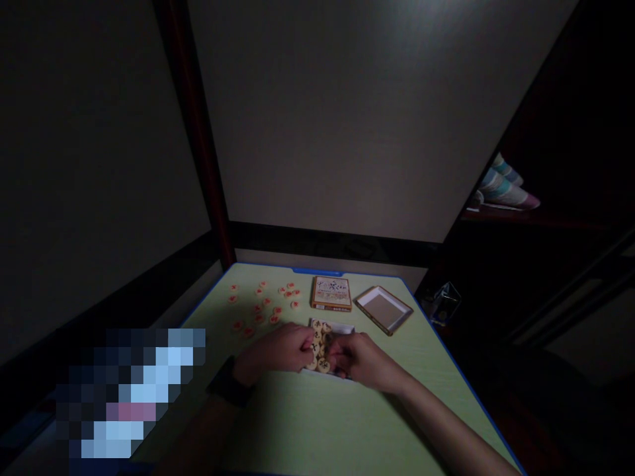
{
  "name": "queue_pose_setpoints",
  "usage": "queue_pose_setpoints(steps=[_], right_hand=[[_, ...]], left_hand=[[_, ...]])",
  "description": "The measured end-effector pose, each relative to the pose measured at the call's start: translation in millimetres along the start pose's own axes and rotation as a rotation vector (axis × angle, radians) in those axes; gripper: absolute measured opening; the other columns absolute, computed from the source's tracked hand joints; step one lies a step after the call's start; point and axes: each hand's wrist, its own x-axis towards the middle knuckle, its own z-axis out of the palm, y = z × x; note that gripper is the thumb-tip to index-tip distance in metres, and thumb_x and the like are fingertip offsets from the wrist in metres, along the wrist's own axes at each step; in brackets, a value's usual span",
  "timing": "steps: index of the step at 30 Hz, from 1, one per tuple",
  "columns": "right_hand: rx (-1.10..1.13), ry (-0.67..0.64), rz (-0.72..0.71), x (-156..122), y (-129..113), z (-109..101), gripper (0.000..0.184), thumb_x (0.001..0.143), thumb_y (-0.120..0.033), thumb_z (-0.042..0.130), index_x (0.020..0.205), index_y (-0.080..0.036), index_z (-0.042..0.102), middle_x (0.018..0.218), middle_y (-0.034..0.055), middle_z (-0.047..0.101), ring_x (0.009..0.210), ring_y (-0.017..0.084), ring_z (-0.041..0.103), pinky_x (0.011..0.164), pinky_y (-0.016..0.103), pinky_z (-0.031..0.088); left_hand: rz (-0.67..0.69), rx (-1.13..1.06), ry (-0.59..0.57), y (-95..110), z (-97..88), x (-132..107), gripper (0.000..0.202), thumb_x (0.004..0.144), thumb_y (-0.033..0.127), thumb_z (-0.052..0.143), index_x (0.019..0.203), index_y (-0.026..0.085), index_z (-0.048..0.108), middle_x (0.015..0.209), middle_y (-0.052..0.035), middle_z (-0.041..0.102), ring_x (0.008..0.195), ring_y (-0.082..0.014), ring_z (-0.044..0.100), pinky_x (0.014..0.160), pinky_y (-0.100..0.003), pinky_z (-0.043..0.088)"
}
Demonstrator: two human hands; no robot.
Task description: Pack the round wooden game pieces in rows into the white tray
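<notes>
A white open box (353, 327) stands on the table between my hands. Round wooden Chinese chess pieces (317, 325) with dark characters lie in rows in its left part. My left hand (282, 346), with a dark band at the wrist, is closed at the box's left side, fingertips by the pieces. Inside the right part of the box, the fingers of my right hand (364, 360) are bent together over the pieces. What either hand grips is hidden by the fingers. Several red-marked Chinese chess pieces (258, 318) are scattered to the left.
Behind the white box sits a printed box (331, 293). An empty-looking box lid (384, 309) lies to its right. The pale green table (317, 423) has a blue edge and meets a wall panel (327, 132). Striped fabric (506, 185) rests on a shelf at right.
</notes>
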Motion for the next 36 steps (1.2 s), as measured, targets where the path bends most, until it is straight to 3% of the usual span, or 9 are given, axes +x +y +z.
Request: queue_pose_setpoints(steps=[5, 11, 17, 28, 32, 36], right_hand=[[-0.004, 0.020, -0.031, 1.4, 5.5, -4.9, 0.022, 0.074, 0.000, 0.050, 0.066, -0.015, 0.063, 0.059, -0.0028, 0.061, 0.055, 0.010, 0.053, 0.054, 0.018, 0.038], [-0.122, 0.138, -0.070, 4.9, 12.5, -7.7, 0.023, 0.071, 0.003, 0.051, 0.069, -0.015, 0.064, 0.066, -0.0015, 0.065, 0.063, 0.011, 0.056, 0.059, 0.019, 0.037], [-0.174, 0.114, -0.077, 6.0, 10.0, -4.9, 0.022, 0.071, 0.002, 0.052, 0.071, -0.016, 0.064, 0.066, -0.0018, 0.063, 0.062, 0.012, 0.054, 0.059, 0.019, 0.035], [-0.150, 0.168, -0.092, 12.9, 15.2, -5.5, 0.018, 0.074, -0.002, 0.051, 0.072, -0.017, 0.061, 0.068, -0.0004, 0.064, 0.065, 0.014, 0.056, 0.062, 0.021, 0.037], [-0.111, 0.205, -0.109, 12.6, 22.0, -11.3, 0.014, 0.078, -0.008, 0.050, 0.072, -0.018, 0.059, 0.067, -0.0007, 0.063, 0.064, 0.014, 0.055, 0.063, 0.022, 0.038], [-0.095, 0.216, -0.124, 21.8, 22.0, -22.4, 0.013, 0.080, -0.011, 0.049, 0.075, -0.018, 0.059, 0.069, 0.0002, 0.064, 0.065, 0.014, 0.057, 0.064, 0.023, 0.041]], left_hand=[[-0.012, 0.006, -0.004, 0.1, -0.8, 0.3, 0.009, 0.071, 0.024, 0.047, 0.066, 0.021, 0.041, 0.064, 0.0030, 0.054, 0.064, -0.0125, 0.044, 0.059, -0.029, 0.023], [-0.016, -0.003, -0.031, 2.8, -2.3, 0.8, 0.008, 0.071, 0.022, 0.048, 0.066, 0.021, 0.042, 0.063, 0.0029, 0.055, 0.063, -0.0122, 0.044, 0.058, -0.029, 0.024], [0.003, -0.015, -0.046, 6.4, -3.8, 0.5, 0.010, 0.071, 0.020, 0.050, 0.065, 0.021, 0.041, 0.062, 0.0033, 0.055, 0.061, -0.0116, 0.043, 0.057, -0.028, 0.024], [0.024, -0.023, -0.002, -5.9, 2.4, 2.1, 0.011, 0.073, 0.023, 0.050, 0.067, 0.021, 0.042, 0.063, 0.0037, 0.053, 0.060, -0.0116, 0.044, 0.054, -0.027, 0.024], [-0.045, -0.005, 0.131, -17.7, -21.1, 0.5, 0.014, 0.074, 0.021, 0.051, 0.065, 0.020, 0.040, 0.063, 0.0035, 0.053, 0.061, -0.0116, 0.047, 0.055, -0.025, 0.027], [-0.413, 0.081, 0.499, -34.2, -57.7, -12.6, 0.013, 0.085, 0.022, 0.043, 0.073, 0.021, 0.047, 0.068, 0.0007, 0.059, 0.062, -0.0135, 0.053, 0.057, -0.025, 0.032]])
